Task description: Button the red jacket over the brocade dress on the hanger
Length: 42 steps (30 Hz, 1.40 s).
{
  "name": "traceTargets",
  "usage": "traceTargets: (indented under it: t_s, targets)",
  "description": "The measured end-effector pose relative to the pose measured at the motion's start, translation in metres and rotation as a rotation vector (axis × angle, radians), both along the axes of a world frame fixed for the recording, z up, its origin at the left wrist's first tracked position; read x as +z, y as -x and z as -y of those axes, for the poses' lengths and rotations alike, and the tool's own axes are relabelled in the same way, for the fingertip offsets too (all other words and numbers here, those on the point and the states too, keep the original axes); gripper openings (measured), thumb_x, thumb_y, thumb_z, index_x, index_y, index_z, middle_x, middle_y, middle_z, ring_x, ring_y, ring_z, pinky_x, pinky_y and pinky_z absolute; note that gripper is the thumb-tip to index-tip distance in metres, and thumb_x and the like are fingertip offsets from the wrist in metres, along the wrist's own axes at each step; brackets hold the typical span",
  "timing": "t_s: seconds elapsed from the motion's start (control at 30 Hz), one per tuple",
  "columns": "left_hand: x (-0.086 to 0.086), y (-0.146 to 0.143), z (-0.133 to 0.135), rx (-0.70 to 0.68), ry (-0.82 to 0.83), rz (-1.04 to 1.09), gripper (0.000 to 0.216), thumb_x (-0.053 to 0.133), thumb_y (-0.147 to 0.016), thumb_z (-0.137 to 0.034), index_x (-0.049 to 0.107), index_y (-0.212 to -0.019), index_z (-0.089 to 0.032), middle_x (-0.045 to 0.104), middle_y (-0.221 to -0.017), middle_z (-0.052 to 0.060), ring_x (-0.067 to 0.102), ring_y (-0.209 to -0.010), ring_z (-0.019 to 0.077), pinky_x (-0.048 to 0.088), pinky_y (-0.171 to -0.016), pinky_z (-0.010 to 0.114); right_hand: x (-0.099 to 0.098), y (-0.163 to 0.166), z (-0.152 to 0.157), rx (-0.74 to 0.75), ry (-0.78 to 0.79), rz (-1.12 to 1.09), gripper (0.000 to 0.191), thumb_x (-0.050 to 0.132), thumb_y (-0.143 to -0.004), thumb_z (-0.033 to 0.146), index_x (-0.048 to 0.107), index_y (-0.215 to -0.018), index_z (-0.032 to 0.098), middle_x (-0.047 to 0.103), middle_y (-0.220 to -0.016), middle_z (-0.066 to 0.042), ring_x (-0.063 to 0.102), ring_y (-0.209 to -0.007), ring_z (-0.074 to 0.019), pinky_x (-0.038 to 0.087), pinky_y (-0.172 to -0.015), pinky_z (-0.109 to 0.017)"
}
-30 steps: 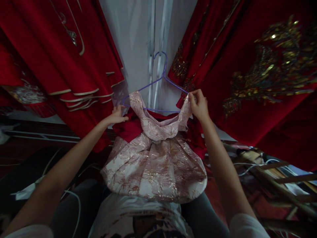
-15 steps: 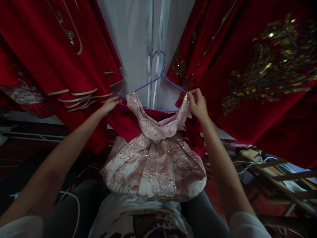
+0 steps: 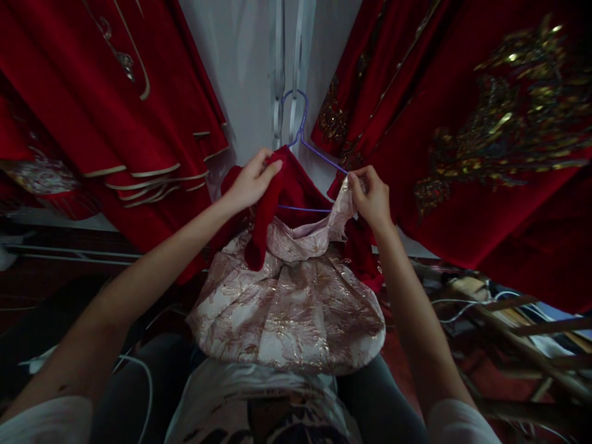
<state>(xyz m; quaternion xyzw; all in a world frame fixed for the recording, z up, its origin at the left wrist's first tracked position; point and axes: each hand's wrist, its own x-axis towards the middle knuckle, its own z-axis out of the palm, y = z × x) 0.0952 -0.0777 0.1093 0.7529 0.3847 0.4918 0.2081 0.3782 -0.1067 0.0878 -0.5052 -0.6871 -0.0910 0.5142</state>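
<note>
A small pink and gold brocade dress (image 3: 289, 302) hangs in front of me on a purple wire hanger (image 3: 303, 132). My left hand (image 3: 252, 182) is closed on a piece of red cloth (image 3: 277, 203) and holds it up over the dress's left shoulder and the hanger's left arm. My right hand (image 3: 372, 197) pinches the dress's right shoulder strap at the hanger's right end. More red cloth (image 3: 361, 253) shows behind the dress on its right side.
Red garments with gold trim (image 3: 115, 105) hang at the left, and a red garment with gold embroidery (image 3: 485, 135) hangs at the right. A white wall with grey ribbons (image 3: 287, 68) is behind. Wooden frames and cables (image 3: 513, 320) lie at the lower right.
My left hand has moved right from the hanger's left end and lifted the red cloth over the dress's left shoulder. My right hand has stayed on the right strap.
</note>
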Motion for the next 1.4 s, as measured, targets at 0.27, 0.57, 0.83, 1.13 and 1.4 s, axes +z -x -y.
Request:
traceTargets:
  t_s: [0.27,0.57,0.83,1.13,1.4]
  targets:
    - [-0.014,0.002,-0.007,-0.173,-0.099,-0.202,0.022,0.055,-0.087,-0.041,0.059,-0.092,-0.019,0.059,-0.085,0.002,0.058,-0.085,0.0169,0.049,-0.081,0.033,0.013,-0.008,-0.019,-0.035,0.124,0.061,0.057,0.038,-0.088,0.067,0.060,-0.065,0.021,0.060,-0.055,-0.003,0.061,-0.062,-0.0198,0.043,-0.060,-0.030]
    - [-0.014,0.022,-0.058,0.129,-0.125,-0.376,0.023,0.070,-0.075,-0.040,0.070,-0.089,-0.022,0.049,-0.127,0.008,0.035,-0.129,0.0345,0.024,-0.108,0.056,0.034,-0.006,-0.091,0.331,0.572,0.130,0.067,0.039,-0.078,0.080,0.067,-0.068,0.020,0.063,-0.057,-0.007,0.065,-0.068,-0.0256,0.053,-0.067,-0.041]
    - [-0.014,0.013,-0.060,0.280,-0.044,-0.490,0.027,0.065,-0.078,-0.046,0.071,-0.097,-0.028,0.052,-0.110,0.009,0.041,-0.116,0.0338,0.029,-0.099,0.051,0.022,-0.001,-0.090,0.461,0.703,-0.169,0.029,0.055,-0.083,0.047,0.062,-0.077,0.019,0.058,-0.062,-0.002,0.059,-0.066,-0.0181,0.051,-0.064,-0.032]
    - [-0.019,0.020,-0.053,0.271,-0.118,-0.530,0.024,0.061,-0.082,-0.042,0.070,-0.099,-0.026,0.051,-0.107,0.009,0.042,-0.112,0.0319,0.029,-0.098,0.049,0.018,-0.030,-0.092,0.082,0.086,-0.169,0.026,0.067,-0.061,0.015,0.048,-0.078,0.021,0.051,-0.072,0.001,0.049,-0.067,-0.0140,0.047,-0.068,-0.031]
    - [-0.022,0.013,-0.049,0.254,-0.143,-0.547,0.025,0.058,-0.085,-0.041,0.067,-0.102,-0.024,0.050,-0.107,0.011,0.044,-0.112,0.0315,0.031,-0.096,0.048,0.028,-0.072,-0.066,-0.103,0.184,-0.132,0.029,0.059,-0.059,0.005,0.045,-0.079,0.020,0.049,-0.073,0.001,0.042,-0.063,-0.0099,0.035,-0.058,-0.025]
